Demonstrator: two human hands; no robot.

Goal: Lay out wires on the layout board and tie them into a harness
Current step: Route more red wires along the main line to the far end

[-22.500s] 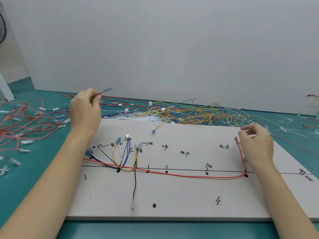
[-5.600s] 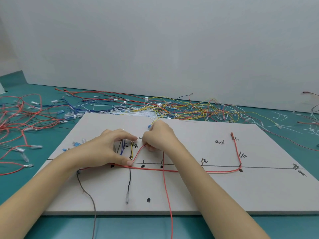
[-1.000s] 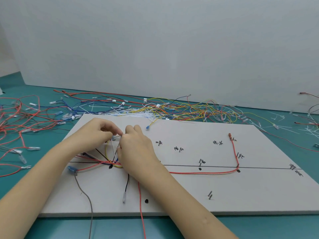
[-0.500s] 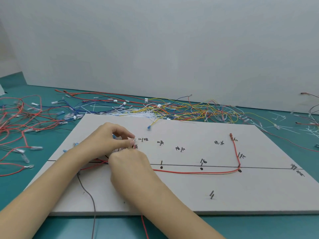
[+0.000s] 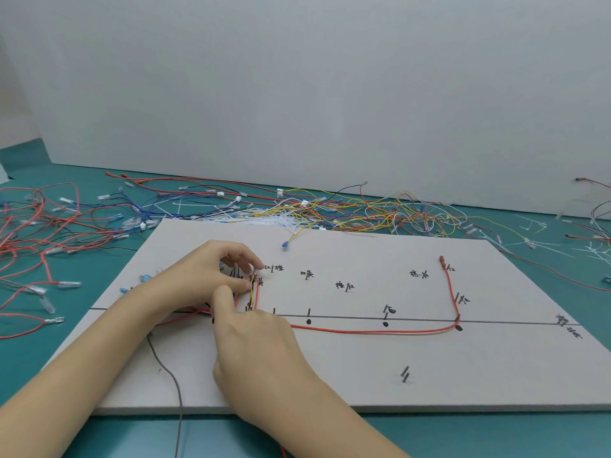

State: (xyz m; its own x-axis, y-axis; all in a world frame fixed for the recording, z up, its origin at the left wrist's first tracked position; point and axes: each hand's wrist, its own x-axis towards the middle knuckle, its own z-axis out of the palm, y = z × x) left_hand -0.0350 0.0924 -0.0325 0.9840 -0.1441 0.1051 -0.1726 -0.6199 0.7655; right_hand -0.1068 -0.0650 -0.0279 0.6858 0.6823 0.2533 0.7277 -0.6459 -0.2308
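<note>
Red wire end [image 5: 257,285] is pinched between the left hand's [image 5: 201,279] thumb and fingertips beside a peg on the layout board [image 5: 363,368], with yellow and dark wires running down alongside. Just below, the right hand [image 5: 254,345] lies on the board with its thumb raised toward that bundle; whether its fingers hold anything cannot be told. Handwritten black characters mark the pegs, too small to read surely. A long red wire [image 5: 380,332] follows the drawn line rightward, then turns up. Loose wires [image 5: 330,213] lie tangled beyond the board.
</note>
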